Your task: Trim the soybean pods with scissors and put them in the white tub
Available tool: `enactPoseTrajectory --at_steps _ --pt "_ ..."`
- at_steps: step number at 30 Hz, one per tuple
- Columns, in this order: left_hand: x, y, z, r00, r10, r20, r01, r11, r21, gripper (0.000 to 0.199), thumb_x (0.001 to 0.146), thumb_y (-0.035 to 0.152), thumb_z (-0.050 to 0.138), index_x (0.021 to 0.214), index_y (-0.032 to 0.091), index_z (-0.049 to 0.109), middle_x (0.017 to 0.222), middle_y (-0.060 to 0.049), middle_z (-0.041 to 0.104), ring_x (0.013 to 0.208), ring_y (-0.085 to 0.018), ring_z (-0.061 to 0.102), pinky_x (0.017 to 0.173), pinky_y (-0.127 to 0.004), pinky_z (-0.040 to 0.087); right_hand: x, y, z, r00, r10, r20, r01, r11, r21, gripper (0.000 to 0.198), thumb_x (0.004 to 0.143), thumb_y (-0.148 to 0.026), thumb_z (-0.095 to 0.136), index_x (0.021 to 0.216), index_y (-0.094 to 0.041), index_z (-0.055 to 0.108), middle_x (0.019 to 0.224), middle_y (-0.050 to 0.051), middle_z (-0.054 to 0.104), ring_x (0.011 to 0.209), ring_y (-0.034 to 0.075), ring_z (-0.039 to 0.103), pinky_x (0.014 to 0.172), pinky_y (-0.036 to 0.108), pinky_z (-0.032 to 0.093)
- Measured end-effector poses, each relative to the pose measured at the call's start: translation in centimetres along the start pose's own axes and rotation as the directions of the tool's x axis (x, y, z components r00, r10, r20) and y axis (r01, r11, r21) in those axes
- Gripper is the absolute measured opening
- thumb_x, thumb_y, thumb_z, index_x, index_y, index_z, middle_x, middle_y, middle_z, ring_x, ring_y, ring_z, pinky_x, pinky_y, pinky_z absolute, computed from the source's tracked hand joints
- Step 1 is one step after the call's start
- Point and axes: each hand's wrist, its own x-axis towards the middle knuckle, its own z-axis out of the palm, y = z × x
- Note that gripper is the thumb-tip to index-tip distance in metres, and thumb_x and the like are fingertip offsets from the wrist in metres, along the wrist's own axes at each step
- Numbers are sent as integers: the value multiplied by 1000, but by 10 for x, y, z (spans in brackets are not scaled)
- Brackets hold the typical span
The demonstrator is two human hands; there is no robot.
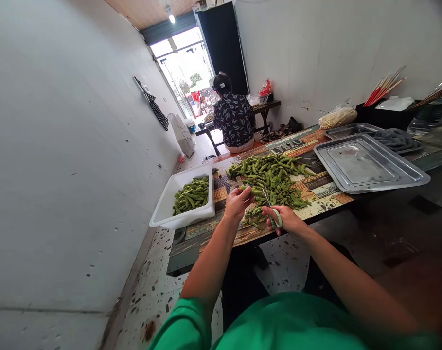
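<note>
My left hand (238,201) is closed, pinching a green edamame pod (256,192) whose end points to the right. In my right hand (284,219) is a pair of scissors (278,218) with pale green handles, my fingers through the loops. The blades point up and away, close to the pod's right end; whether they touch it I cannot tell. Beyond both hands a heap of edamame pods (272,170) lies spread on the table, with small trimmings (255,217) at its near side. To the left, a white plastic tub (162,206) holds more pods.
The wood-patterned table (325,190) carries a metal tray (366,163) on the right. Behind it are a second tray with grey items, a bag of thin sticks (338,117) and a black box of skewers (374,114). Another person (233,116) sits farther off, back turned. A wall runs along the left.
</note>
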Motion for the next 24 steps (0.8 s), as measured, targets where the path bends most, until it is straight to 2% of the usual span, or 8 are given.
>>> enactPoseTrajectory --at_steps 9,13,16,18,20,21,23,24 --pt "-5 -8 0 997 -72 9 72 997 -23 32 66 21 78 70 14 47 67 -1 65 62 -11 64 75 -31 54 5 -2 4 1000 -25 7 25 999 -41 46 67 -60 70 73 -16 58 52 -2 56 40 11 56 26 18 38" --pt "-9 -12 1 997 -74 -17 74 997 4 30 68 23 77 71 14 49 68 -2 65 64 -12 65 77 -32 54 4 -3 8 997 -67 -26 64 995 -77 43 69 -58 68 69 -17 57 48 -4 54 33 9 50 25 18 30" --pt "-12 -12 1 998 8 -59 -5 999 47 29 70 24 74 73 14 48 69 -2 64 65 -12 65 78 -33 54 5 -2 10 997 -60 -38 57 994 -91 43 69 -57 69 65 -17 57 43 -5 51 30 8 46 27 18 29" --pt "-13 -3 -3 984 146 -97 -132 981 142 26 73 26 70 75 15 47 73 -2 64 69 -13 65 79 -35 54 6 -1 9 998 -48 -42 44 994 -97 43 69 -55 71 62 -16 57 41 -5 50 31 8 47 31 18 35" --pt "-14 16 -12 925 350 -149 -286 898 334 21 76 28 65 78 16 49 79 -4 65 77 -16 65 82 -37 52 6 0 7 999 -39 -34 35 994 -100 42 67 -55 72 63 -15 58 42 -4 52 33 8 49 32 18 37" --pt "-14 29 -19 867 466 -176 -343 815 468 18 78 29 63 81 16 51 84 -6 66 82 -17 65 85 -38 51 6 0 5 999 -30 -28 27 995 -92 43 67 -55 73 65 -15 59 43 -3 53 34 9 50 31 17 35" --pt "-15 58 -33 695 696 -182 -349 547 761 17 81 30 59 90 16 56 97 -10 66 96 -21 61 94 -41 46 6 0 0 999 -8 -43 6 999 -35 44 66 -57 73 69 -15 59 45 -2 54 35 9 50 27 17 29" --pt "-15 71 -39 616 773 -152 -281 395 875 19 82 28 57 96 16 58 106 -12 64 106 -23 57 100 -45 41 7 0 -3 998 5 -60 -5 1000 7 45 65 -57 73 70 -15 59 45 -2 54 35 10 50 26 17 27"
